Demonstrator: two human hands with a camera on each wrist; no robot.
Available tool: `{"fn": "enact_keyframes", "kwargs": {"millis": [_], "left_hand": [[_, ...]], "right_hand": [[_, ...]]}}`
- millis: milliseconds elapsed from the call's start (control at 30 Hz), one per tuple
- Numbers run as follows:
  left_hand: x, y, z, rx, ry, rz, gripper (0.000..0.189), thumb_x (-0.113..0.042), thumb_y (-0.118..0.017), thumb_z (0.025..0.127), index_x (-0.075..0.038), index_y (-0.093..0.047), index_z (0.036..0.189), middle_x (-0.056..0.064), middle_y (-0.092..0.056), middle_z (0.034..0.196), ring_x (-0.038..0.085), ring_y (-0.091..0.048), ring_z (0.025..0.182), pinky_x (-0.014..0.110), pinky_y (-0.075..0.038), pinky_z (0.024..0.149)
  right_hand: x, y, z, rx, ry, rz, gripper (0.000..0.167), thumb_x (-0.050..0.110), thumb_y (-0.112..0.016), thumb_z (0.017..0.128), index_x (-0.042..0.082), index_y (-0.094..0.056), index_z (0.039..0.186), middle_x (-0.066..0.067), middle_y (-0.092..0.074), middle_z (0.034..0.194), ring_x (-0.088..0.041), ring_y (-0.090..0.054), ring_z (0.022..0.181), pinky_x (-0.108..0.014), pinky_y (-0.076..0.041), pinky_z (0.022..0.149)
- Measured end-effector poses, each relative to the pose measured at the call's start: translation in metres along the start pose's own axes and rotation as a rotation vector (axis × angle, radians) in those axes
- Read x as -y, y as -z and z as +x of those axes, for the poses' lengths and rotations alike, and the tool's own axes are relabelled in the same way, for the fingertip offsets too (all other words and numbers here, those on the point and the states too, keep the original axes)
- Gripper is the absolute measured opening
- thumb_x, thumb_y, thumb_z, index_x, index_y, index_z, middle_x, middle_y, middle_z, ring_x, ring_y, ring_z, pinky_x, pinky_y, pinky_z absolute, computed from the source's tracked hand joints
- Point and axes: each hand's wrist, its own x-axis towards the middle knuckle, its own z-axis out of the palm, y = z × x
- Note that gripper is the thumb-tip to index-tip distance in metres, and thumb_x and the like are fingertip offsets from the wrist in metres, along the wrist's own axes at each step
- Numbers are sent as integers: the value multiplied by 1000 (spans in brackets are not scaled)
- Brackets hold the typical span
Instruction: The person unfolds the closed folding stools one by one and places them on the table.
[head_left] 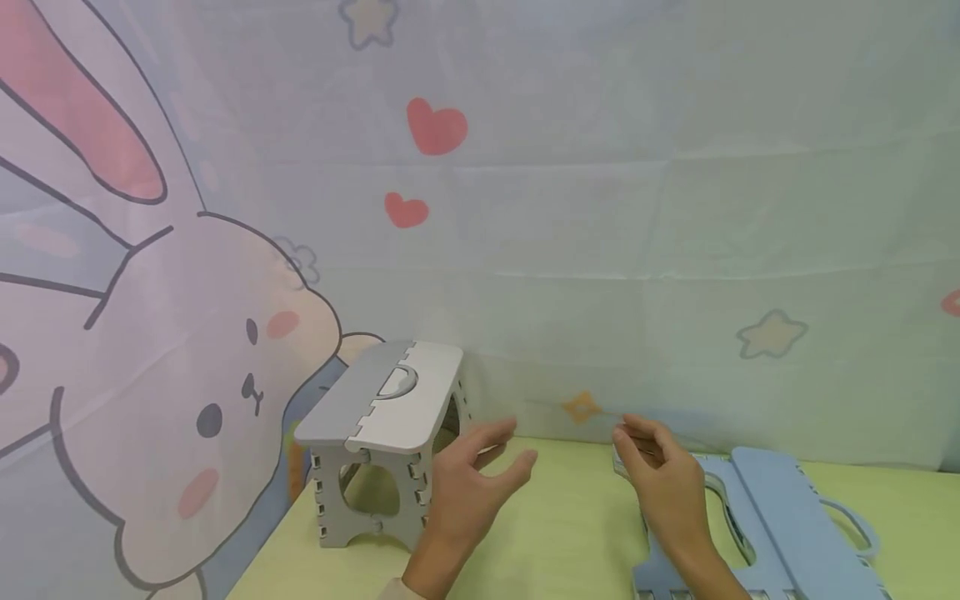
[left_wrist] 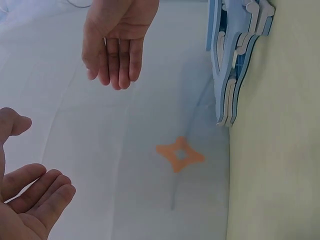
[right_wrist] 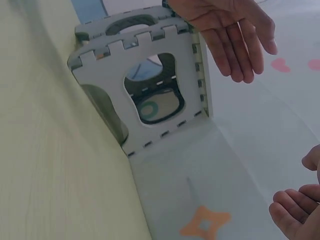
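A grey and white folding step stool (head_left: 390, 400) stands unfolded on the left of the green surface, its handle opening on top. To its right, my left hand (head_left: 476, 479) is raised with loosely bent, parted fingers, holding nothing. Facing it across a gap is my right hand (head_left: 663, 483), also empty, which overlaps a blue folding stool (head_left: 780, 517) in the head view. That blue stool lies folded flat, a loop handle on its right side. In the left wrist view its stacked edge (left_wrist: 232, 60) shows; the right wrist view shows the grey stool's cut-out side (right_wrist: 150, 95).
A pale cloth (head_left: 570, 208) with a rabbit, hearts and stars hangs behind the surface. Its lower edge meets the back of the light green tabletop (head_left: 558, 517). An orange diamond print (head_left: 582, 407) sits low on the cloth between the hands.
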Motion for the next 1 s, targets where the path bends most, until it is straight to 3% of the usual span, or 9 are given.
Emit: {"fn": "enact_keyframes", "kwargs": {"millis": [367,567,667,900,1000], "left_hand": [[7,-38,-7,69,-16,5,33,-7,-88,84,-3,-79,116,6,-77,114,29,-74,105,36,-62,93],[10,-59,-12,118,-8,-6,32,-8,-88,86,-4,-79,117,5,-77,113,22,-73,105,36,-63,93],[12,-69,-15,135,-23,-11,32,-9,-88,87,-4,-79,117,5,-77,112,17,-72,105,30,-62,92],[15,-86,-22,163,-44,-7,34,-10,-87,86,-3,-79,119,2,-77,112,11,-72,105,21,-60,90],[15,-91,-24,172,-50,-6,35,-9,-88,86,-3,-79,119,2,-77,111,9,-71,104,20,-59,90]], "right_hand": [[-14,29,4,-49,23,-86,40,28,-66,108,0,-66,137,-15,-73,124,13,-60,99,-3,-49,85],[-20,44,5,-63,-2,-128,43,33,-66,108,3,-66,139,-13,-73,126,15,-59,98,-4,-50,81],[-22,53,6,-87,-18,-159,43,36,-66,108,6,-67,138,-6,-74,124,16,-59,97,-4,-49,80],[-31,73,11,-120,-48,-185,44,37,-68,106,8,-67,139,25,-68,112,17,-58,95,-6,-50,75],[-35,80,13,-128,-57,-182,45,37,-68,107,7,-67,140,28,-68,109,17,-59,95,-4,-49,76]]}}
